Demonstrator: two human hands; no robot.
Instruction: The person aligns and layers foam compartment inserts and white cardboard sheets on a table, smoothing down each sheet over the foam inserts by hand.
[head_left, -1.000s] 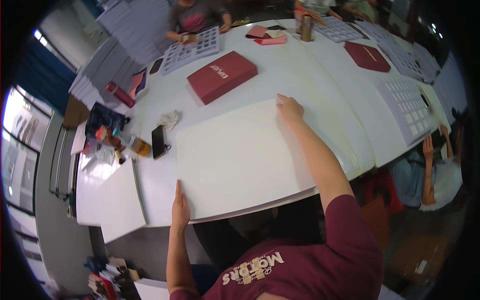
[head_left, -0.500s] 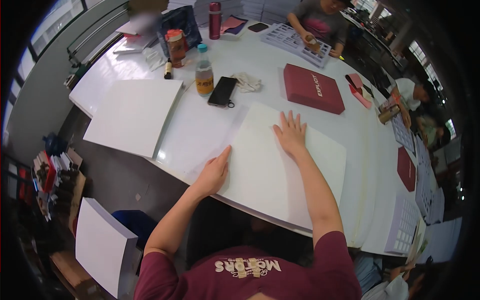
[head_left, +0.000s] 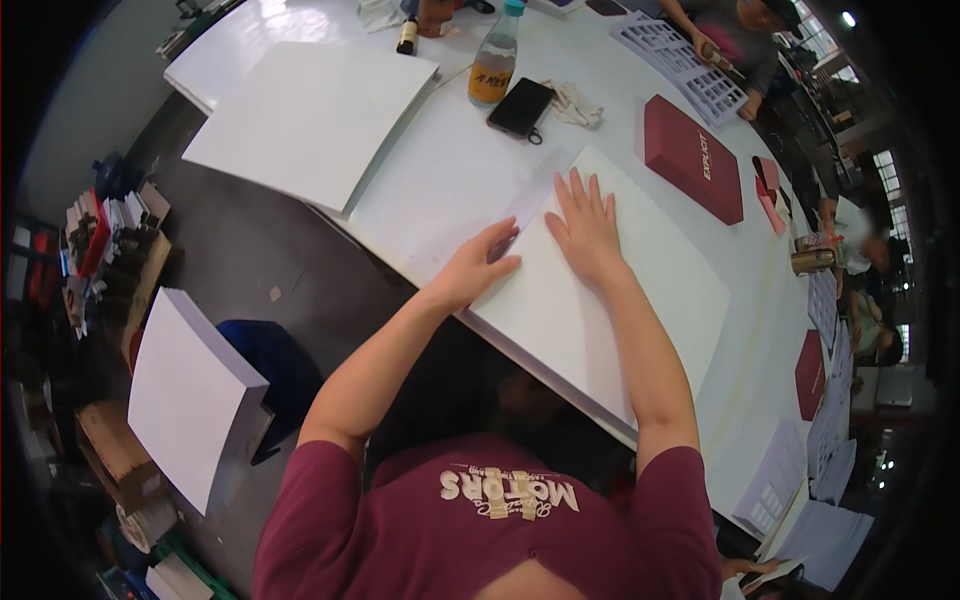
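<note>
In front of me a large white sheet (head_left: pixel 655 290) lies on the white table; whether it is a single sheet or several layers I cannot tell. My right hand (head_left: pixel 587 232) rests flat on it near its left edge, fingers stretched out and slightly apart. My left hand (head_left: pixel 474 266) is at the sheet's left edge, its thumb spread from the fingers and nothing visible in it. Beyond the sheet are a maroon box (head_left: pixel 692 160) marked EXPLICIT, a black phone (head_left: pixel 521 108) and a crumpled white cloth (head_left: pixel 576 104).
A stack of large white sheets (head_left: pixel 310 120) sits on the table's left part. A bottle with a blue cap (head_left: pixel 494 62) stands behind the phone. Another white stack (head_left: pixel 190 390) is beside me, lower left. Across the table a person (head_left: pixel 745 50) handles a printed sheet (head_left: pixel 680 65).
My view has swung, so the table items appear higher and farther right. My left hand has slid forward along the sheet's edge, its thumb now apart from the fingers. My right hand stays flat.
</note>
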